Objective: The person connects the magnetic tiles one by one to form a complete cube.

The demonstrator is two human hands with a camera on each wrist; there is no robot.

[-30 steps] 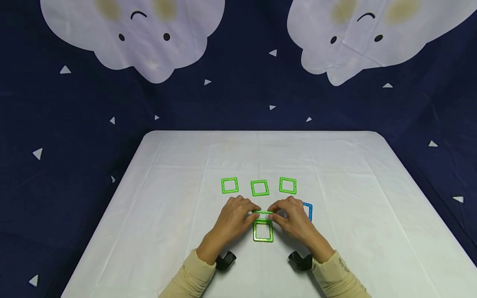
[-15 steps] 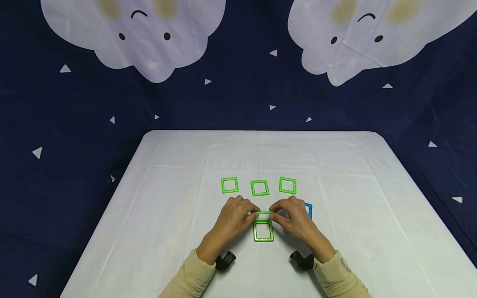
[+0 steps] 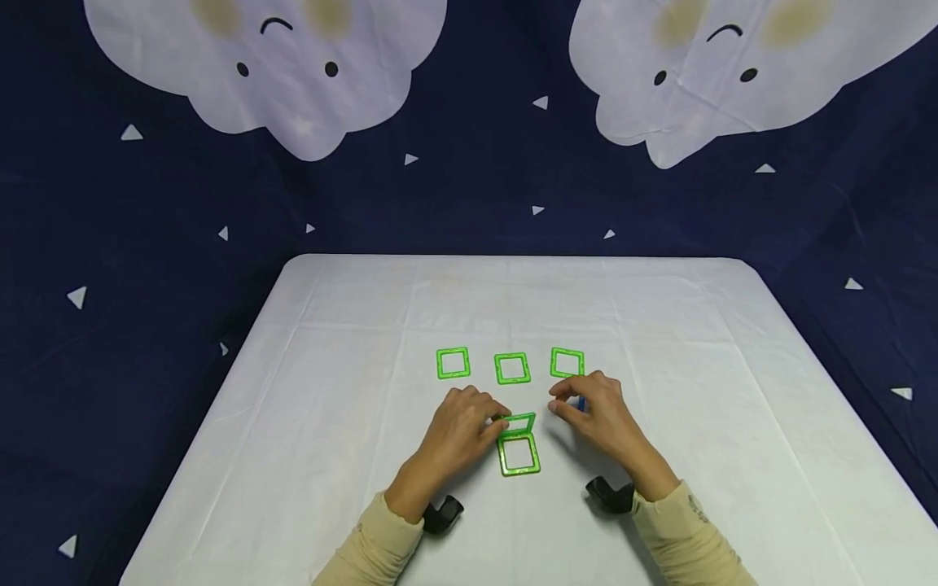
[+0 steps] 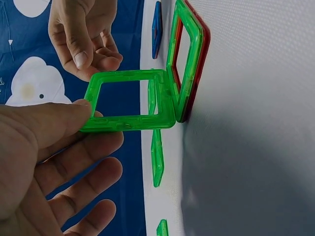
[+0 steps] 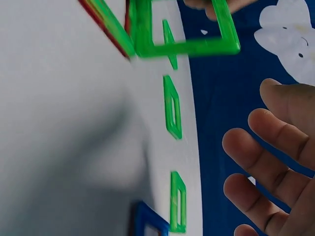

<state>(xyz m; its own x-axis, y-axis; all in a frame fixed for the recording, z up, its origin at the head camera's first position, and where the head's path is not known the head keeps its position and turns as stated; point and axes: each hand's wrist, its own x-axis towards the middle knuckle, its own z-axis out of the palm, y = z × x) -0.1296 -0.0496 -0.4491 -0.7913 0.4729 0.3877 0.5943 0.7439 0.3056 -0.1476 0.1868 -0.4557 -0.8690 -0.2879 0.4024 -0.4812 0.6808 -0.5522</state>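
My left hand [image 3: 465, 423] pinches the edge of a green square magnetic tile [image 4: 147, 122] between thumb and finger. That tile stands up from the far edge of a flat green square tile [image 4: 193, 64], touching it along one side. Beneath the flat one, a red tile [image 4: 202, 59] shows along its border. To the right, my right hand [image 3: 597, 419] is apart from the tiles, its fingers relaxed and nothing between them. It hovers over a blue tile [image 3: 582, 404], mostly hidden by the hand in the head view.
Three loose green square tiles lie in a row beyond the hands: left [image 3: 453, 376], middle [image 3: 513, 380] and right [image 3: 567, 352]. All rest on a white-covered table [image 3: 366, 301]. Behind it hangs a dark blue cloth [image 3: 469, 212] with cloud prints.
The right hand has let go of the raised green tile and moved right, over the blue tile. The left hand stays in place, and the raised tile now looks slightly skewed.
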